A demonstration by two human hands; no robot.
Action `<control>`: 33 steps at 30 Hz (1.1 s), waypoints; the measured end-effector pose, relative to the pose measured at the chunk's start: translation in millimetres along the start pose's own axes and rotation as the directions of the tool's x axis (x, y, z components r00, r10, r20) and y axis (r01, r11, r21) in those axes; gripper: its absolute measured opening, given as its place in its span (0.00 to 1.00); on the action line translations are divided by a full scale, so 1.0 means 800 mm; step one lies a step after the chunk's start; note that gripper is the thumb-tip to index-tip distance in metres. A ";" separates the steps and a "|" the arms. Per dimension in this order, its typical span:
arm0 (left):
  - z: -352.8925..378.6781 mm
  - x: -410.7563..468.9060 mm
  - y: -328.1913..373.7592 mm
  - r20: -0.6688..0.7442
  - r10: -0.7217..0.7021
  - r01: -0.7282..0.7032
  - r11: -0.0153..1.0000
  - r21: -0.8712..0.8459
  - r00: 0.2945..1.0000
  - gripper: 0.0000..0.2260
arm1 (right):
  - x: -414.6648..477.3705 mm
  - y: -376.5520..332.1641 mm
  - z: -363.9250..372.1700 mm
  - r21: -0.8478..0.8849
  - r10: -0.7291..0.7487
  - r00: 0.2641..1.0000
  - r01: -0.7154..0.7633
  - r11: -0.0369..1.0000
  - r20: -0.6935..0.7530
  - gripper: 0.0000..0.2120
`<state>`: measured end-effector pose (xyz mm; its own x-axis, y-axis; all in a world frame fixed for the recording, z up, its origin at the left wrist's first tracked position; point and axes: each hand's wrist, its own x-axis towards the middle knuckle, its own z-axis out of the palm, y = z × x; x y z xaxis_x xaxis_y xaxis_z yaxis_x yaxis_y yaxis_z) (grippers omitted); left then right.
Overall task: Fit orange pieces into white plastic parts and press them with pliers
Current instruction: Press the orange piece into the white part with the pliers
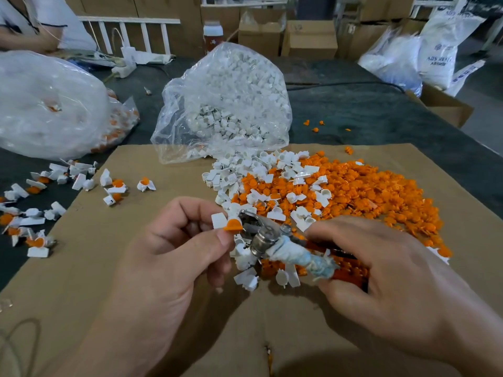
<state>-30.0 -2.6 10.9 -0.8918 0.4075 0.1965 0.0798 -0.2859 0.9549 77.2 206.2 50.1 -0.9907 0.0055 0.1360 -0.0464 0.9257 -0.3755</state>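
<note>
1. We note the left hand (174, 248) over the cardboard sheet (122, 281). Its thumb and curled fingers pinch one white part (218, 220).
2. An orange piece (233, 225) sits at the right edge of that white part, touching it. We cannot tell how far in it is seated.
3. The right hand (381, 273) grips the pliers (268, 240) with its fingers wrapped round the handles. The handles are bound in pale tape near the joint and show red further back.
4. The metal nose of the pliers points left and reaches the orange piece. We cannot tell whether the jaws clamp it.
5. The two hands are apart, joined only by tool and part.
6. Behind the hands, on the cardboard, lies an orange heap (381, 191) of loose pieces. Loose white parts (245, 172) are spread along its left side and mixed into it.
7. A clear bag (231, 99) full of white parts stands at the far edge of the cardboard, its mouth open toward the loose white parts.
8. Finished pieces (40, 210), white with orange showing, are scattered at the left, partly on the dark desk (353, 112).
9. A second bag (46, 104) lies far left on the desk.
10. Background: another person (32, 23) sits at top left, with boxes (310, 39) and white sacks (435, 50) beyond the desk.
</note>
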 end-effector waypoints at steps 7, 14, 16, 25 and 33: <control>-0.003 0.001 -0.001 0.033 0.037 -0.038 0.998 0.043 0.999 0.07 | -0.002 0.000 0.000 0.009 -0.014 1.000 0.015 1.000 -0.025 0.18; -0.005 0.001 0.001 0.031 0.063 -0.065 0.995 0.072 0.998 0.07 | -0.004 0.000 -0.001 0.019 -0.037 0.998 0.038 0.999 -0.041 0.20; -0.004 0.002 -0.001 0.032 0.089 -0.092 0.991 0.099 0.995 0.06 | -0.003 0.001 -0.001 0.024 -0.040 0.999 0.041 0.999 -0.031 0.20; -0.006 0.001 -0.003 0.076 0.109 -0.122 0.976 0.183 0.991 0.07 | -0.003 0.002 0.000 0.033 -0.064 0.998 0.065 0.997 -0.030 0.21; -0.013 0.001 -0.004 0.116 0.091 -0.112 0.975 0.193 0.989 0.11 | -0.003 0.002 -0.001 0.031 -0.089 0.996 0.090 0.995 -0.027 0.20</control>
<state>-35.5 -10.6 5.5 -0.8233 0.4777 0.3066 0.2635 -0.1569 0.9518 79.6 207.7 50.3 -0.9787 -0.0668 0.1940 -0.1394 0.9102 -0.3900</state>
